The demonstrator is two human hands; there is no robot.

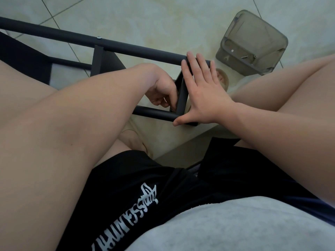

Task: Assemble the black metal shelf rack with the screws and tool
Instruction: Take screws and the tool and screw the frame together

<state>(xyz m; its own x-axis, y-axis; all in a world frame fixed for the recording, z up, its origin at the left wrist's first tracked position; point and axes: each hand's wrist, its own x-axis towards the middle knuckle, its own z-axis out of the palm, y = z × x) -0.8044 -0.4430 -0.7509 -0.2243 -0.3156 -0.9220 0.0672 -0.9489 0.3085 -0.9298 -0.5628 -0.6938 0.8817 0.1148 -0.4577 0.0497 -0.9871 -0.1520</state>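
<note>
Right hand (203, 95) presses flat on rack (136, 48); left hand (163, 89) curls at its corner.

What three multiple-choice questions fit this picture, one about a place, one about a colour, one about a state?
1. Where is the grey tub?
A. on the floor beside the rack
B. on the lap
C. on top of the rack

2. What colour is the rack?
A. white
B. black
C. red

3. How is the right hand?
A. flat against the rack's end bar
B. curled round a screwdriver
C. resting on a knee

Answers: 1 A, tiles show around it; 2 B, every bar is black; 3 A, its fingers lie straight on the bar.
</note>
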